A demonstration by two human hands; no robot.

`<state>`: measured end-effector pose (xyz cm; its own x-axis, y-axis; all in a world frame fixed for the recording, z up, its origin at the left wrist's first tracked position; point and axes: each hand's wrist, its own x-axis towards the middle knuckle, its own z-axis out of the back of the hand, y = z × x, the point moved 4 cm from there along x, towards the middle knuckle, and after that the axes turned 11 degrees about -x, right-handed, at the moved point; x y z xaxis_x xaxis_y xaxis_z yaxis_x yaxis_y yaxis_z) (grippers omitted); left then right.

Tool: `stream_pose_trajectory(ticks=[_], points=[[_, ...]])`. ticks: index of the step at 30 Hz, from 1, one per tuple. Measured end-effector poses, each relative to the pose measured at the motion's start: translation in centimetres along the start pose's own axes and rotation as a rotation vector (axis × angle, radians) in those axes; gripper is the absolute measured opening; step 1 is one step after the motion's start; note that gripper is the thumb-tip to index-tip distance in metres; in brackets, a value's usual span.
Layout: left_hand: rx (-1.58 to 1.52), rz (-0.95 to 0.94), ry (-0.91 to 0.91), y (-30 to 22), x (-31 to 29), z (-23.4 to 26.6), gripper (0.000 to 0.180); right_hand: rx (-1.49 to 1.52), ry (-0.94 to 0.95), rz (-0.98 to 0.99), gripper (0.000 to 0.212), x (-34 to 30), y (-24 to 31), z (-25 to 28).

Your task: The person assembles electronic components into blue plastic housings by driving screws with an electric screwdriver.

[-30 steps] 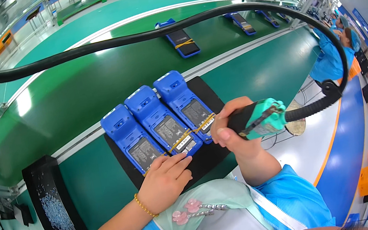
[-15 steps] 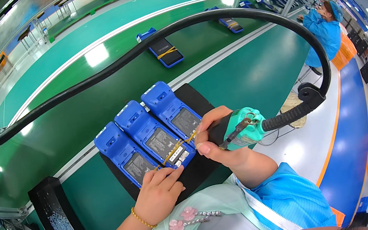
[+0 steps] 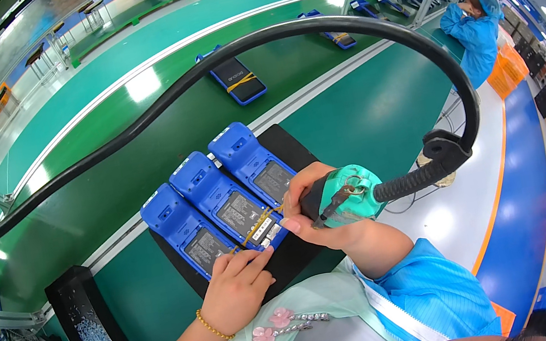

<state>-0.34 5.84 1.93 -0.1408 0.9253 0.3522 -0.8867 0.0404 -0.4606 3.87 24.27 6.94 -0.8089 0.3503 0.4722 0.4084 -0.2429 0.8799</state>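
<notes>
While a long black tray point(image 3: 74, 292) of small pale-blue pieces point(image 3: 98, 340) lies far left, the left hand point(image 3: 238, 282), fingers extended and nearly together, rests at the lower ends of the left and middle of three blue plastic handheld devices point(image 3: 214, 188), side by side on a black mat point(image 3: 295, 148). Rightward, the right hand point(image 3: 323, 229) is curled round a green-and-black, corded hand tool point(image 3: 357, 192), its tip hidden. Tool work at the devices' lower ends seems in hand, calling for a steady press. Since half a second ago, the tool's green end has turned more squarely upward; the left hand has barely shifted.
</notes>
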Motion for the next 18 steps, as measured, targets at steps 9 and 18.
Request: stream_pose_trajectory(ticks=[9, 18], points=[[-0.001, 0.005, 0.006, 0.06, -0.11, -0.03, 0.016, -0.062, -0.013, 0.031, 0.023, 0.04, 0.37, -0.04], [-0.003, 0.0, 0.007, 0.05, -0.24, -0.01, 0.016, -0.069, -0.022, 0.058, 0.021, 0.01, 0.39, 0.01]])
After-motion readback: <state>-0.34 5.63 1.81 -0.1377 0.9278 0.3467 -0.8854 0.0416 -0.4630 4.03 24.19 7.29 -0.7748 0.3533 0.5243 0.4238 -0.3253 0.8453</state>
